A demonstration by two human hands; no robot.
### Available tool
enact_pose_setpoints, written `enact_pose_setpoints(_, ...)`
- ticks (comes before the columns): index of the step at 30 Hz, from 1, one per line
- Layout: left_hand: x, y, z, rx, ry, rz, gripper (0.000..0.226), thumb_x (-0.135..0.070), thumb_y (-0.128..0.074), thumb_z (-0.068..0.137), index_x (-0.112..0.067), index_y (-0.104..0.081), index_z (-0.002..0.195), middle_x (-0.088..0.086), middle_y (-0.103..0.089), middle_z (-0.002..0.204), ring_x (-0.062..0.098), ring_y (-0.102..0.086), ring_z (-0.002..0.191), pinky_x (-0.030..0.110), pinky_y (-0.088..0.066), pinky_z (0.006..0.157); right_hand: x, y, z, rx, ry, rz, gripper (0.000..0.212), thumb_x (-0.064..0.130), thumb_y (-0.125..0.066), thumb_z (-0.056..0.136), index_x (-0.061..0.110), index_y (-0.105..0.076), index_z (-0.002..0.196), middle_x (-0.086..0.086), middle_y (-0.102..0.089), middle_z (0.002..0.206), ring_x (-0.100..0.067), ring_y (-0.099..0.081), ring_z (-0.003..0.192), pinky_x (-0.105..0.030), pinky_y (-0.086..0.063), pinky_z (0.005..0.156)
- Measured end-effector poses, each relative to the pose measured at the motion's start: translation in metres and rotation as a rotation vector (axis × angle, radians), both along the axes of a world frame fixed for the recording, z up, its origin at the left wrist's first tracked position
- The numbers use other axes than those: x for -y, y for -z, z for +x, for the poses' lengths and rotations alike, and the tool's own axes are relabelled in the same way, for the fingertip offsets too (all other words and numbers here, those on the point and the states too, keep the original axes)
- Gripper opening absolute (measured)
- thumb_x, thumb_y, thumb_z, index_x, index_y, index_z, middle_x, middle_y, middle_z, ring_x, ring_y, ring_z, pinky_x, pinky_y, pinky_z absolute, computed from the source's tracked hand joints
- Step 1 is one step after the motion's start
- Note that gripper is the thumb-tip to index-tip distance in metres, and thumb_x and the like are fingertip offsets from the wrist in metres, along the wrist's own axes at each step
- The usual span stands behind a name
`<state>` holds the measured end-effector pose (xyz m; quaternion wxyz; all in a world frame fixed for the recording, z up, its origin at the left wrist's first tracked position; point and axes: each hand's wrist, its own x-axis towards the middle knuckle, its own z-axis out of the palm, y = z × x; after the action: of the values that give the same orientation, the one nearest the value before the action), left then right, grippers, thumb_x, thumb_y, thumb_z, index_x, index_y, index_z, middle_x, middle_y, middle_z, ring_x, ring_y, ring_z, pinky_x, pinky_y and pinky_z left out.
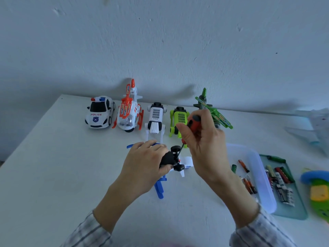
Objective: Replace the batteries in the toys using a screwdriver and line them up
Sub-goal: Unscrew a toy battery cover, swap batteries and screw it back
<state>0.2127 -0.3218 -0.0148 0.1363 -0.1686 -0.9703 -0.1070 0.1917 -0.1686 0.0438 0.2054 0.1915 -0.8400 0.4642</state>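
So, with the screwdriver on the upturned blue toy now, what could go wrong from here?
1. The left hand grips the blue toy upside down; if the screwdriver in the right hand slips, its tip may hit those fingers.
2. A loosened screw could roll away across the white table, as the clear tray sits off to the right.
3. The right forearm hangs close to the tray, so it may knock the batteries.
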Motion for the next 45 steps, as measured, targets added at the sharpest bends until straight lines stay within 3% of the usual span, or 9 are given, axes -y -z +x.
enact_pose_setpoints(6,-0.003,0.002,0.002,0.014,-0.026,-0.055,0.038,-0.044,-0.084,0.064,-0.022,-0.068,0.089,-0.008,-0.071,0.075,0.021,-0.07,0.089,0.038,-0.055,0.072,-0.003,0.003,-0.001,0.029,0.015,-0.041,0.025,0.049,-0.053,0.087,0.028,-0.04,0.091,-0.005,-0.054,0.064,-0.027,-0.058,0.056,-0.045,-0.047,0.051)
enact_pose_setpoints(15,-0.004,0.001,0.002,0.021,-0.024,-0.062,0.038,-0.045,-0.084,0.064,-0.024,-0.065,0.088,-0.009,-0.07,0.072,0.021,-0.07,0.089,0.038,-0.055,0.069,-0.003,0.003,0.004,0.048,0.031,-0.098,0.021,0.04,-0.055,0.09,0.022,-0.043,0.091,-0.01,-0.055,0.065,-0.031,-0.056,0.057,-0.045,-0.046,0.051)
enact_pose_setpoints(20,-0.003,0.001,0.003,0.05,-0.032,0.008,0.035,-0.046,-0.074,0.076,-0.024,-0.065,0.101,-0.006,-0.072,0.088,0.021,-0.064,0.104,0.04,-0.049,0.083,-0.003,0.0,0.002,0.104,0.048,-0.104,0.018,0.035,-0.056,0.09,0.022,-0.044,0.09,-0.007,-0.055,0.069,-0.027,-0.058,0.06,-0.042,-0.048,0.056)
enact_pose_setpoints(26,-0.003,0.003,0.003,-0.021,-0.035,0.019,0.036,-0.046,-0.084,0.063,-0.025,-0.067,0.086,-0.008,-0.07,0.073,0.019,-0.07,0.086,0.037,-0.054,0.067,-0.013,-0.011,-0.005,0.201,-0.167,-0.096,0.02,0.011,-0.058,0.092,0.015,-0.049,0.109,0.006,-0.055,0.076,-0.016,-0.061,0.063,-0.015,-0.044,0.061)
enact_pose_setpoints(33,-0.003,0.0,0.006,0.049,-0.055,0.046,0.032,-0.052,-0.074,0.074,-0.028,-0.067,0.095,-0.009,-0.072,0.084,0.018,-0.066,0.1,0.038,-0.051,0.081,-0.021,-0.011,-0.021,0.255,-0.426,-0.389,0.027,-0.008,-0.048,0.083,0.016,-0.05,0.096,-0.009,-0.062,0.083,-0.027,-0.06,0.061,-0.029,-0.047,0.054)
enact_pose_setpoints(36,-0.002,-0.001,0.005,0.084,-0.054,0.055,0.035,-0.054,-0.063,0.083,-0.029,-0.064,0.108,-0.009,-0.072,0.099,0.018,-0.059,0.114,0.038,-0.045,0.093,-0.026,-0.009,-0.027,0.285,-0.4,-0.479,0.025,0.006,-0.064,0.081,0.03,-0.061,0.089,0.002,-0.065,0.082,-0.023,-0.059,0.065,-0.028,-0.048,0.054)
enact_pose_setpoints(39,-0.002,-0.001,0.004,0.11,-0.048,0.059,0.039,-0.057,-0.053,0.089,-0.031,-0.057,0.118,-0.01,-0.067,0.113,0.015,-0.05,0.125,0.036,-0.037,0.102,-0.027,-0.007,-0.026,0.278,-0.38,-0.567,0.025,0.041,-0.08,0.069,0.03,-0.063,0.083,-0.009,-0.061,0.077,-0.033,-0.056,0.059,-0.026,-0.045,0.05)
enact_pose_setpoints(42,-0.003,-0.005,0.005,0.123,-0.043,0.038,0.036,-0.056,-0.063,0.082,-0.03,-0.063,0.107,-0.01,-0.071,0.099,0.016,-0.059,0.114,0.038,-0.046,0.092,-0.026,-0.008,-0.029,0.245,-0.334,-0.579,0.02,0.025,-0.08,0.072,0.027,-0.061,0.076,-0.025,-0.055,0.072,-0.047,-0.055,0.055,-0.024,-0.044,0.049)
enact_pose_setpoints(45,-0.002,-0.002,0.004,0.116,-0.077,0.029,0.033,-0.055,-0.072,0.075,-0.03,-0.065,0.095,-0.011,-0.072,0.084,0.018,-0.066,0.099,0.038,-0.052,0.079,-0.026,-0.011,-0.033,0.277,-0.385,-0.555,0.016,0.008,-0.067,0.08,0.023,-0.061,0.082,-0.028,-0.059,0.081,-0.034,-0.062,0.06,-0.034,-0.051,0.053)
